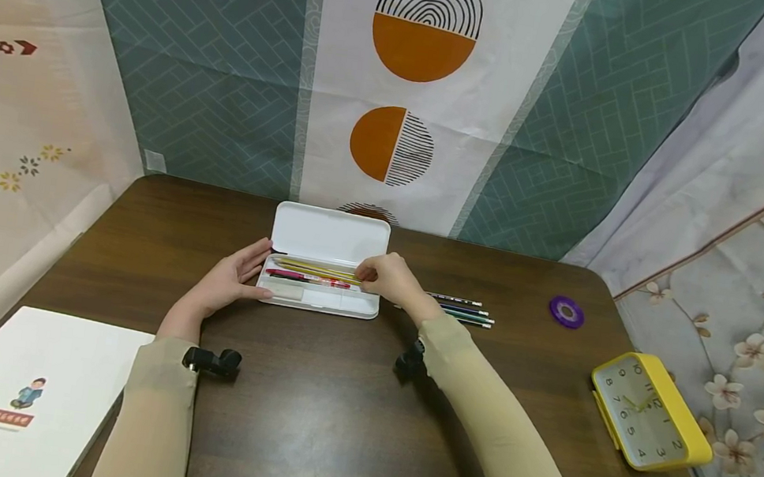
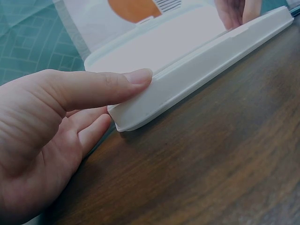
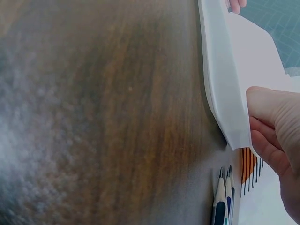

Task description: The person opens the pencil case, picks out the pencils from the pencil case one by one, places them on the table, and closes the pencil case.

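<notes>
A white pencil case [image 1: 316, 311] lies on the table with its lid [image 1: 331, 234] raised at the back. Inside are yellow pencils [image 1: 314, 268], a red-and-white pen [image 1: 326, 282], a dark pen with a pink end and a whitish block [image 1: 286, 290]. My left hand [image 1: 232, 277] rests against the case's left end, thumb [image 2: 139, 76] over the front rim and fingers extended along the side. With curled fingers my right hand [image 1: 393, 280] pinches the yellow pencils at their right end; the fingertips are partly hidden behind the case wall in the right wrist view.
Several dark pencils [image 1: 462, 310] lie right of the case, partly behind my right wrist. Farther right are a purple tape roll [image 1: 566, 312] and a yellow alarm clock [image 1: 650, 415]. A white box or book [image 1: 81, 361] lies at the front left. Patterned cloth hangs behind the table.
</notes>
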The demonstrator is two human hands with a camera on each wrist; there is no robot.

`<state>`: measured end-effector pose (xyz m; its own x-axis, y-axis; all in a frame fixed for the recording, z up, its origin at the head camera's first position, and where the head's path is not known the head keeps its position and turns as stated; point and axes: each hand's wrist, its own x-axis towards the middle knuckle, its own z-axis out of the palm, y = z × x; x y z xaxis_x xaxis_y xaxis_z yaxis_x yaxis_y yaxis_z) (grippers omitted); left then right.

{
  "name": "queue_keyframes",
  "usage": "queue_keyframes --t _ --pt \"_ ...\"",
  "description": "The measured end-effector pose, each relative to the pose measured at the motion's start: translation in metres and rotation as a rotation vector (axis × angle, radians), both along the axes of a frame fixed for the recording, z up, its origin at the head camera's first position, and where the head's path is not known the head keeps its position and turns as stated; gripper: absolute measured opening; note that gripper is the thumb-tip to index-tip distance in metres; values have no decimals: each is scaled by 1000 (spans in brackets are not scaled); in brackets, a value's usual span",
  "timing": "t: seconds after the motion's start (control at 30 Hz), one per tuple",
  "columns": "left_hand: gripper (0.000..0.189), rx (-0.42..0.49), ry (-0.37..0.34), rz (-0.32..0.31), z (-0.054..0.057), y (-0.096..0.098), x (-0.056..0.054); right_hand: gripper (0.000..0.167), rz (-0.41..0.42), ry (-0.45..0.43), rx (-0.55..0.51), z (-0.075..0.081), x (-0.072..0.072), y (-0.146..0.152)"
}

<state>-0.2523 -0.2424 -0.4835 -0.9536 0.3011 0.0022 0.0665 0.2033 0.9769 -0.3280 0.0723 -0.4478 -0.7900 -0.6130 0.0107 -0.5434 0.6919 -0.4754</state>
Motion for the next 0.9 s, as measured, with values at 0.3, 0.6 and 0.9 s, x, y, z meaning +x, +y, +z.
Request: queue_keyframes --t 0.3,0.6,0.9 --pt "102 8 7 -4 -1 0 -1 16 -9 -6 -2 0 0 0" --pt "102 9 10 -5 -2 0 -2 18 -10 5 2 1 0 0" --pt "102 8 6 -5 -2 -1 -2 19 -33 -23 6 1 -1 0"
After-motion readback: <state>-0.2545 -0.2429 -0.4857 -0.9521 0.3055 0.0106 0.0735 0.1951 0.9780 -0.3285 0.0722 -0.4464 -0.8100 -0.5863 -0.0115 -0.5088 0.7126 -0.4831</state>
